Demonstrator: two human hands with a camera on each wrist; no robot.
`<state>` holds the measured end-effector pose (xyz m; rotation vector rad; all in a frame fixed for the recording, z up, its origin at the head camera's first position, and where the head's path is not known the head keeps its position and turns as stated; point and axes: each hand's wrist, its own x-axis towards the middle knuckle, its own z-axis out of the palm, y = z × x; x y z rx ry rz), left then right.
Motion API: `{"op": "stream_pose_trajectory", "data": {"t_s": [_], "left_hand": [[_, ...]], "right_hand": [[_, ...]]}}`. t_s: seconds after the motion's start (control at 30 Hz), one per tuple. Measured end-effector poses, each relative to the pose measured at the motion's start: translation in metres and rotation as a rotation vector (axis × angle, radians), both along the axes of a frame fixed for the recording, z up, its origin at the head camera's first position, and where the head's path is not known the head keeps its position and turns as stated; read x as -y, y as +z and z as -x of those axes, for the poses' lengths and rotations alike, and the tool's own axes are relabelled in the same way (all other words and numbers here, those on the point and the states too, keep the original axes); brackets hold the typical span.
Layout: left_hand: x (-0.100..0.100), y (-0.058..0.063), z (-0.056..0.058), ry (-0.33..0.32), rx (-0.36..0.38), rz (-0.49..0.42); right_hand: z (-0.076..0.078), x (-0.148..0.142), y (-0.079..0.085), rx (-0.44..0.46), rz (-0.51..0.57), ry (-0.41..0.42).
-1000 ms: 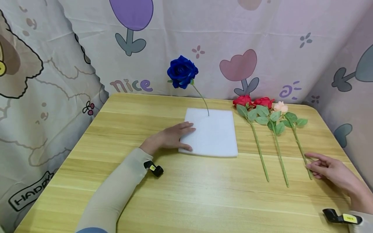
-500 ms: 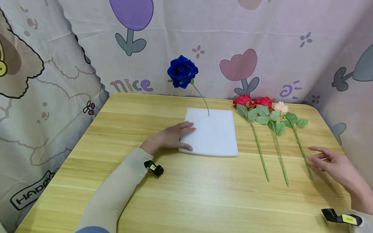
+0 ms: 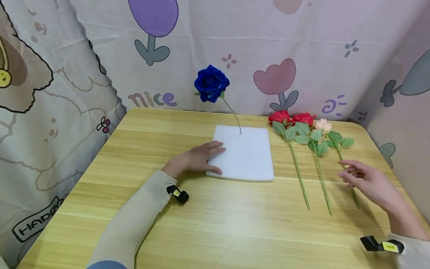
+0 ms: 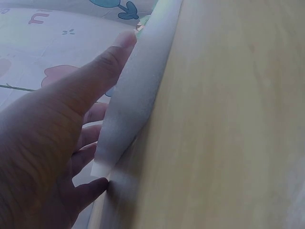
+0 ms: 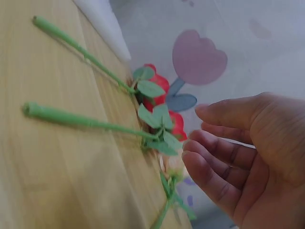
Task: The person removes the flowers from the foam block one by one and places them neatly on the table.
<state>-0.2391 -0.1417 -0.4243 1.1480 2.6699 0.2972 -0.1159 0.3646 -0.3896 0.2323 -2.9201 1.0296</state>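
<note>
Left hand [image 3: 198, 155]: here you are at the pad's left edge, fingers spread wide, touching it and gripping nothing, well apart from the loose stems.
White pad [image 3: 243, 160]: flat on the surface [image 3: 235, 224], between your left hand and the row of lying roses.
Blue rose [image 3: 211, 84]: up it stands near the pad's far edge, leaning so the bloom hangs out to the left.
Left red rose [image 3: 290, 132]: lying just beyond the pad's right side, bloom away from you, stem end towards you.
Middle red rose [image 3: 322, 148]: next along, roughly parallel, its stem near your right fingers but apart, off to their left.
Pink rose [image 3: 323, 125]: rightmost of the lying three, on the surface, its long axis slanting from the bloom, far and left, to the bare end, near and right.
Right hand [image 3: 373, 183]: clearly your nearer hand, hovering over that stem; fingers loosely curved, thumb gap narrow, nothing held. The stem crosses beneath your fingertips, bloom ahead and leftward, bare end showing on your side of the hand.
</note>
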Motion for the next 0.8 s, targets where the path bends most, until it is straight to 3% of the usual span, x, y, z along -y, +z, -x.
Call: {"op": "stream_pose_trajectory", "data": {"t_s": [0.43, 0.8], "left_hand": [[0.001, -0.004, 0.0, 0.002, -0.008, -0.008], [0.0, -0.003, 0.001, 0.009, -0.007, 0.012]], "right_hand": [[0.023, 0.045, 0.018, -0.081, -0.093, 0.093], [0.044, 0.091, 0.027, -0.109, -0.065, 0.168]]}}
